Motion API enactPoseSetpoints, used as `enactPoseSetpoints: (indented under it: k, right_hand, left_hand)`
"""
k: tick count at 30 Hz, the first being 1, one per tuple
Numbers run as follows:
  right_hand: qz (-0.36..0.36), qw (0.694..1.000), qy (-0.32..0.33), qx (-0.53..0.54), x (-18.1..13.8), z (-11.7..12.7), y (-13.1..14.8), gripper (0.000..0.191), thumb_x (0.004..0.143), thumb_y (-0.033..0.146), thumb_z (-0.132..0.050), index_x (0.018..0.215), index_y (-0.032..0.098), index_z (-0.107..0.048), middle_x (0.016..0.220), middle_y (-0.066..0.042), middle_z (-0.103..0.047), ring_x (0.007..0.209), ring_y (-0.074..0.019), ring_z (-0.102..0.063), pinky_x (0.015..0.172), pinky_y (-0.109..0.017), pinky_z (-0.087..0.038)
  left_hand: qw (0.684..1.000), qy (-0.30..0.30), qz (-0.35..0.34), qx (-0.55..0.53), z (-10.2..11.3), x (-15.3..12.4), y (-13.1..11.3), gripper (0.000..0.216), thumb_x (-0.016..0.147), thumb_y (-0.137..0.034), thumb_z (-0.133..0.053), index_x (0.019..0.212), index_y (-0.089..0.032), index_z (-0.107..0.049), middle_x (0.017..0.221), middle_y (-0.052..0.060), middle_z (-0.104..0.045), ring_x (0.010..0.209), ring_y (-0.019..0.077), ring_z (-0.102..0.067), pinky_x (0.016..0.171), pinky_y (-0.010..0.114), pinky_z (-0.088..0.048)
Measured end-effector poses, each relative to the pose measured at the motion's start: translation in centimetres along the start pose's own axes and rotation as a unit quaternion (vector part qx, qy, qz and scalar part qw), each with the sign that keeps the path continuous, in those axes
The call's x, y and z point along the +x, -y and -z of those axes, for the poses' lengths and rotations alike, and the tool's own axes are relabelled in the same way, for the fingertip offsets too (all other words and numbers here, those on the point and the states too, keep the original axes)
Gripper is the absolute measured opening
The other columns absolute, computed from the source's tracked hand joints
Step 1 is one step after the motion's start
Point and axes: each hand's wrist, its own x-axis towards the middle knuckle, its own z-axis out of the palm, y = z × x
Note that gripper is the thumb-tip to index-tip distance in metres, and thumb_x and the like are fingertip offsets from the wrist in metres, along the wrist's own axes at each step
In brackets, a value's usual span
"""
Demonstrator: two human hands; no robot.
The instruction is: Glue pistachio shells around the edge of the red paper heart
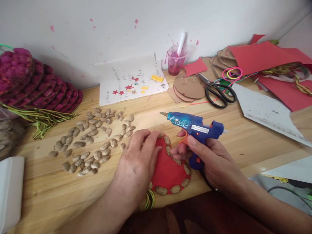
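My right hand (pixel 209 159) grips a blue glue gun (pixel 195 128), its metal tip pointing left over the table. A finger rests on the orange trigger. My left hand (pixel 137 161) lies with fingers spread flat on a red round disc (pixel 168 170) near the table's front edge. Peanut shells (pixel 175 189) are stuck along the disc's rim. A heap of loose peanuts (pixel 92 139) is spread on the wood to the left of my left hand.
Black scissors (pixel 216 91), cardboard circles (pixel 188 86), red paper sheets (pixel 263 57) and coloured rubber bands (pixel 232 73) lie at the back right. A pink cup (pixel 175 60) and a sheet with stars (pixel 131 81) stand by the wall. Magenta flowers (pixel 34 84) fill the left.
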Motion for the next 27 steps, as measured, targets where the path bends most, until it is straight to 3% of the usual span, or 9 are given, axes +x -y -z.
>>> enactPoseSetpoints:
  k: [5, 15, 27]
  right_hand:
    - [0.010, 1.000, -0.001, 0.006, 0.00, 0.04, -0.16, 0.019, 0.090, 0.040, -0.078, 0.100, 0.024, -0.072, 0.077, 0.002, -0.073, 0.081, -0.0163, -0.077, 0.073, -0.025, -0.061]
    - [0.004, 1.000, -0.001, -0.003, 0.02, 0.23, -0.41, 0.023, 0.091, 0.042, -0.077, 0.104, 0.023, -0.072, 0.079, -0.001, -0.076, 0.080, -0.0179, -0.075, 0.075, -0.030, -0.060]
    - [0.003, 1.000, 0.005, 0.007, -0.05, 0.04, -0.17, 0.018, 0.091, 0.041, -0.077, 0.100, 0.025, -0.073, 0.076, 0.002, -0.073, 0.077, -0.0133, -0.075, 0.072, -0.023, -0.059]
  left_hand:
    - [0.996, 0.025, -0.061, 0.061, -0.28, -0.82, -0.13, 0.040, 0.098, -0.007, -0.052, 0.138, -0.012, -0.056, 0.114, 0.011, -0.059, 0.102, 0.0216, -0.059, 0.092, 0.033, -0.058]
    - [0.984, 0.030, -0.133, 0.111, 0.45, -0.19, -0.67, 0.045, 0.090, 0.001, -0.044, 0.133, 0.000, -0.057, 0.117, 0.016, -0.062, 0.106, 0.0272, -0.054, 0.095, 0.038, -0.054]
    - [0.990, 0.047, -0.108, 0.074, 0.21, -0.41, -0.26, 0.050, 0.088, 0.005, -0.046, 0.137, -0.003, -0.056, 0.121, 0.015, -0.064, 0.108, 0.0267, -0.054, 0.098, 0.038, -0.053]
